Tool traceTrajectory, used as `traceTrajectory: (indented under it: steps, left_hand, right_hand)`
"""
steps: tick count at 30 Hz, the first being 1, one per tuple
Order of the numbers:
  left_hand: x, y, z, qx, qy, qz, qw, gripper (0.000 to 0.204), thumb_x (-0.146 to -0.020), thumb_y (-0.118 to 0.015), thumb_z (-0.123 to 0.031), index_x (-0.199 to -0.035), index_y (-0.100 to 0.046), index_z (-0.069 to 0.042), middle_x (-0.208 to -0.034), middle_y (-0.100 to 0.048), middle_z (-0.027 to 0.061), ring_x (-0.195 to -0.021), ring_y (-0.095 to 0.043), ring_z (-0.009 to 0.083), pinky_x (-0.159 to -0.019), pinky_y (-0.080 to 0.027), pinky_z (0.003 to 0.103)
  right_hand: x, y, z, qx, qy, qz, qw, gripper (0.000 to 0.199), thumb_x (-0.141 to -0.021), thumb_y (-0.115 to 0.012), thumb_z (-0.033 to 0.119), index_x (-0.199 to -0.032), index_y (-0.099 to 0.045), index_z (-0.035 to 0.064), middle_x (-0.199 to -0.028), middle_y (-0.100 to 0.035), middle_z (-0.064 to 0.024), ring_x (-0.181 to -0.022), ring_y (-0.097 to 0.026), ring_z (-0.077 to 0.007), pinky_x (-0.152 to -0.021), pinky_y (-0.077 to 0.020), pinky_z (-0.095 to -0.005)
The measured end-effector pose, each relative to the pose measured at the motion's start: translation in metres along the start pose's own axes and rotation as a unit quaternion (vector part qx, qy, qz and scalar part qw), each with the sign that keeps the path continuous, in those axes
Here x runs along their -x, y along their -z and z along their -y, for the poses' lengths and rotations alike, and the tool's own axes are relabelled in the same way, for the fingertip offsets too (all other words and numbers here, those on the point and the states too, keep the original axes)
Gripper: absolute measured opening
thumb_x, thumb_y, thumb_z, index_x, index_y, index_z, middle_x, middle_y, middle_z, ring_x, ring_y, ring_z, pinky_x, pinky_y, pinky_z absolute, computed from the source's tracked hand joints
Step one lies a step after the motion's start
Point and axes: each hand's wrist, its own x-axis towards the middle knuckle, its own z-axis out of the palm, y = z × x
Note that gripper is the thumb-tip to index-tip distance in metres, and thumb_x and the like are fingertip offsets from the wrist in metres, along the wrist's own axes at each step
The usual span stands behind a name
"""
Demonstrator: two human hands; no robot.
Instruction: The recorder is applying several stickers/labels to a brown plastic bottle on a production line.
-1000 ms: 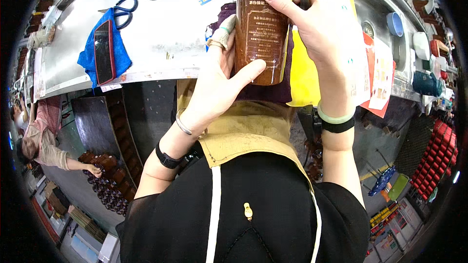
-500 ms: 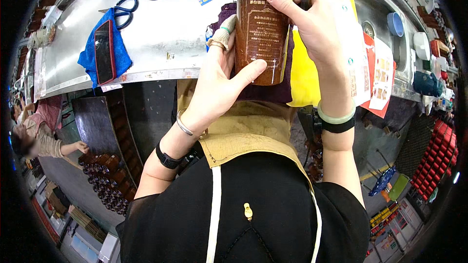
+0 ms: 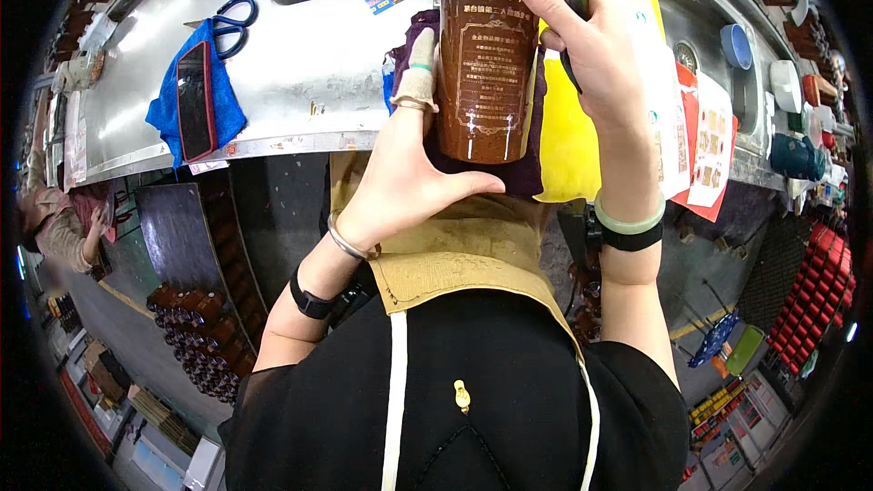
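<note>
I hold a brown glazed bottle [image 3: 485, 64] upright in front of me, above the metal table's [image 3: 309, 82] front edge. My left hand [image 3: 409, 173] cups its base and left side, thumb under the bottom, with cloth wrapped round one finger. My right hand [image 3: 591, 55] grips the upper right side and also holds a small dark object [image 3: 578, 0] against the bottle. A purple cloth [image 3: 527, 168] hangs behind the bottle.
A blue cloth [image 3: 227, 114] with a phone [image 3: 194, 100] and blue-handled scissors [image 3: 232, 18] lies at the table's left. A yellow sheet [image 3: 568, 150] and red-and-white papers [image 3: 705, 141] sit right. Several brown bottles [image 3: 195, 336] stand on the floor lower left, near a crouching person [image 3: 64, 223].
The bottle and both hands have stayed almost still. The crouching person at the left has shifted a little.
</note>
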Motion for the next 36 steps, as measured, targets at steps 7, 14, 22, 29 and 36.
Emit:
traceTrajectory:
  steps: [7,14,22,29,36]
  left_hand:
    - [0.001,-0.004,-0.011,-0.155,-0.054,-0.097,0.982,0.097,-0.076,-0.088,0.000,-0.159,-0.037,0.006,-0.152,-0.056,0.0203,-0.136,-0.059,0.0246,-0.115,-0.048,0.038]
    - [0.006,-0.005,-0.018,-0.185,-0.068,-0.101,0.975,0.091,-0.076,-0.090,-0.005,-0.154,-0.044,0.007,-0.152,-0.056,0.0227,-0.136,-0.059,0.0301,-0.114,-0.048,0.040]
    - [0.004,-0.003,-0.020,-0.252,-0.082,-0.104,0.959,0.091,-0.075,-0.090,-0.009,-0.155,-0.046,0.004,-0.150,-0.057,0.0244,-0.136,-0.059,0.0337,-0.113,-0.047,0.040]
    - [-0.007,0.017,-0.015,-0.271,-0.007,-0.003,0.963,0.084,-0.076,-0.085,-0.010,-0.151,-0.050,0.002,-0.150,-0.055,0.0248,-0.136,-0.056,0.0375,-0.116,-0.042,0.045]
    - [-0.017,0.021,0.000,-0.324,-0.053,0.033,0.944,0.078,-0.078,-0.087,-0.018,-0.144,-0.052,0.004,-0.136,-0.059,0.0264,-0.132,-0.054,0.0392,-0.112,-0.044,0.046]
  right_hand:
    - [0.008,-0.002,0.015,-0.054,-0.052,0.004,0.997,0.044,-0.099,-0.076,0.036,-0.126,-0.070,0.0019,-0.079,-0.059,0.0064,-0.069,-0.047,-0.0030,-0.060,-0.0351,-0.0215]
    - [0.004,0.003,0.000,-0.020,-0.057,0.007,0.998,0.048,-0.101,-0.072,0.043,-0.126,-0.070,0.0023,-0.081,-0.061,0.0059,-0.071,-0.046,-0.0028,-0.063,-0.0350,-0.0218]
    - [0.005,0.002,0.003,-0.022,-0.061,0.007,0.998,0.048,-0.101,-0.071,0.045,-0.127,-0.070,0.0045,-0.083,-0.059,0.0067,-0.072,-0.046,-0.0026,-0.065,-0.0354,-0.0206]
    - [0.011,-0.004,0.014,-0.043,-0.028,-0.012,0.999,0.043,-0.105,-0.068,0.037,-0.128,-0.070,0.0009,-0.081,-0.056,0.0060,-0.070,-0.045,-0.0028,-0.062,-0.0381,-0.0205]
    - [0.007,-0.007,0.009,-0.025,0.057,0.003,0.998,0.045,-0.100,-0.074,0.040,-0.122,-0.074,0.0007,-0.076,-0.053,0.0078,-0.070,-0.046,-0.0031,-0.062,-0.0384,-0.0220]
